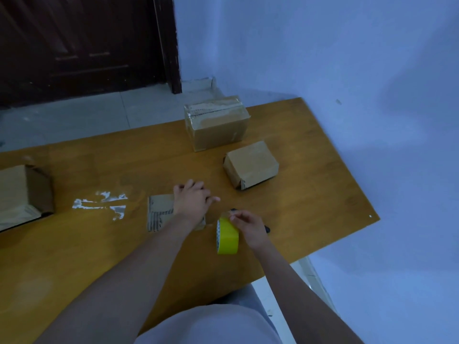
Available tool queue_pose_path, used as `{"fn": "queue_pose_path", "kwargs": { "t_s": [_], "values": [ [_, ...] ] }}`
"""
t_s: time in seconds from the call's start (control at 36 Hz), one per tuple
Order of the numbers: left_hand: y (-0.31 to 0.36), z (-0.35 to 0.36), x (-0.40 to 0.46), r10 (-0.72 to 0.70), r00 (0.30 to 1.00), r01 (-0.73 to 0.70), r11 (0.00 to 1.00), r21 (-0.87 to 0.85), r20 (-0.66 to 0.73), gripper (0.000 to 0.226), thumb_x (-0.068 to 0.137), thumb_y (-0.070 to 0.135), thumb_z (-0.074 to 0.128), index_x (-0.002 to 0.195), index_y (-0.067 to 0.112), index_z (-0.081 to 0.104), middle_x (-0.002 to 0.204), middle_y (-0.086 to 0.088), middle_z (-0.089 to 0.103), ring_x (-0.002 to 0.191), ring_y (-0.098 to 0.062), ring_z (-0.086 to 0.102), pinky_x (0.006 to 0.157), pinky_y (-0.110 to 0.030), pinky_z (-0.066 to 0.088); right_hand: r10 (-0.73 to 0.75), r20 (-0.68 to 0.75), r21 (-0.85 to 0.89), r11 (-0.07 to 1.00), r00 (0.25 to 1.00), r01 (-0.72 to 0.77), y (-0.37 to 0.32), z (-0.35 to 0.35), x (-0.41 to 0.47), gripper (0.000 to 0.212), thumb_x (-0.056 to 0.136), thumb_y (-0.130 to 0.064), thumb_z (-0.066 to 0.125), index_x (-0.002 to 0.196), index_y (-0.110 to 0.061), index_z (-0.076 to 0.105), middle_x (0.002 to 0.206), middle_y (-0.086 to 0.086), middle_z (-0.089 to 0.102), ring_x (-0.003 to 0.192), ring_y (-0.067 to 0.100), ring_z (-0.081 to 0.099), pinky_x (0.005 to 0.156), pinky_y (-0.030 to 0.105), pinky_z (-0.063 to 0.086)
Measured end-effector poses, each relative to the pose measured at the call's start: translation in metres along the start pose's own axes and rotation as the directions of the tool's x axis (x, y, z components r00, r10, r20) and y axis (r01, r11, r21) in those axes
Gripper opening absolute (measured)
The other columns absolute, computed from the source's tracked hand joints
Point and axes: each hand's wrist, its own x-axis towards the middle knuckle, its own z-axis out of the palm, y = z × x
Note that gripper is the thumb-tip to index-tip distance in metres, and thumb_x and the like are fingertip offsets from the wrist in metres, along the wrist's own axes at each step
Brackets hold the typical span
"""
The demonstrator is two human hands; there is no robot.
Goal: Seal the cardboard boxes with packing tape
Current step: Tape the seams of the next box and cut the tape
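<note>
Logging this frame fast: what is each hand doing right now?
Left hand: open, resting flat on the small cardboard box.
Right hand: fingers pinching the tape end at the yellow packing tape roll.

A plain room in a home: dark wooden door [82,45], tiled floor [74,115], bare painted wall [323,45] (bluish), wooden tabletop [124,244] carrying cardboard boxes [216,122].

The left hand [192,198] rests on a small flat box [161,211] while the right hand [248,225] pinches the yellow tape roll [228,236].
</note>
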Motion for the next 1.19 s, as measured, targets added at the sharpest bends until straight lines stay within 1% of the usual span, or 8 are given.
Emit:
{"fn": "queue_pose_path", "kwargs": {
  "t_s": [0.11,0.31,0.42,0.56,0.72,0.83,1.0,1.19],
  "values": [
    [-0.002,0.000,0.000,0.040,0.999,-0.042,0.997,-0.061,-0.029,0.041,0.097,0.049,0.039,0.101,0.025,0.072,0.112,0.007,0.055,0.113,-0.018,0.040,0.099,-0.039,0.021,-0.013,-0.007,-0.013,1.000,1.000,0.013,-0.001,0.001,-0.001,0.009,0.090,-0.006,0.060,0.089,-0.013,0.066,0.088,-0.007,0.065,0.083,0.003,0.059,0.073,0.013,0.045],
    [-0.021,0.000,-0.016,0.114,0.887,-0.281,0.902,-0.328,-0.447,0.053,0.093,0.056,0.035,0.087,0.022,0.074,0.084,0.000,0.056,0.086,-0.015,0.038,0.074,-0.030,0.020,0.014,-0.042,0.013,1.000,0.999,-0.013,-0.003,0.004,-0.001,0.016,0.089,-0.008,0.061,0.079,-0.018,0.065,0.087,-0.005,0.065,0.082,0.008,0.059,0.074,0.022,0.046],
    [-0.033,0.001,-0.034,0.284,0.915,-0.369,0.877,-0.309,-0.286,0.045,0.086,0.046,0.040,0.084,0.017,0.074,0.091,-0.002,0.055,0.089,-0.018,0.040,0.072,-0.041,0.044,0.007,-0.064,0.005,1.000,0.998,-0.006,-0.002,0.004,-0.002,0.018,0.089,-0.007,0.061,0.076,-0.018,0.065,0.088,-0.005,0.066,0.085,0.010,0.059,0.079,0.027,0.046],
    [-0.038,-0.003,-0.056,0.346,0.938,-0.335,0.923,-0.189,0.033,0.052,0.077,0.048,0.045,0.119,0.020,0.060,0.138,-0.007,0.035,0.129,-0.025,0.020,0.102,-0.043,0.031,-0.013,-0.080,-0.023,1.000,0.997,0.011,-0.002,0.006,-0.004,0.016,0.088,-0.005,0.061,0.076,-0.015,0.065,0.089,-0.007,0.065,0.088,0.008,0.058,0.088,0.033,0.045],
    [-0.023,0.010,-0.065,0.279,0.960,-0.279,0.959,-0.048,-0.021,0.027,0.091,0.024,0.059,0.115,0.013,0.052,0.141,-0.015,0.032,0.132,-0.035,0.018,0.105,-0.054,0.032,0.012,-0.110,0.017,1.000,0.994,-0.010,0.003,0.006,-0.009,0.012,0.089,-0.011,0.062,0.078,-0.013,0.066,0.088,0.000,0.065,0.088,0.016,0.059,0.084,0.038,0.047],
    [-0.017,0.019,-0.064,0.208,0.961,-0.233,0.964,-0.129,-0.183,0.022,0.072,0.009,0.075,0.087,0.009,0.058,0.111,-0.016,0.051,0.108,-0.032,0.033,0.081,-0.057,0.048,0.024,-0.123,0.021,1.000,0.992,-0.021,0.003,0.008,-0.016,0.010,0.090,-0.012,0.061,0.081,-0.012,0.065,0.082,0.003,0.062,0.081,0.017,0.057,0.077,0.033,0.046],
    [-0.017,0.016,-0.059,0.195,0.969,-0.219,0.963,-0.155,-0.155,0.050,0.089,0.009,0.051,0.137,0.015,0.042,0.134,-0.007,0.037,0.121,-0.028,0.032,0.102,-0.039,0.032,0.029,-0.125,-0.017,0.999,0.992,-0.031,0.003,0.010,-0.020,0.010,0.090,-0.013,0.061,0.083,-0.007,0.065,0.082,0.004,0.062,0.083,0.020,0.058,0.081,0.039,0.047],
    [-0.047,0.005,-0.055,0.277,0.956,-0.291,0.925,-0.245,-0.093,0.047,0.083,-0.005,0.051,0.127,0.013,0.049,0.123,-0.003,0.044,0.106,-0.020,0.031,0.081,-0.026,0.026,0.036,-0.121,-0.008,0.999,0.992,-0.038,0.003,0.012,-0.025,0.015,0.089,-0.011,0.062,0.076,-0.015,0.066,0.079,0.000,0.063,0.084,0.017,0.058,0.085,0.039,0.046]
  ]
}}
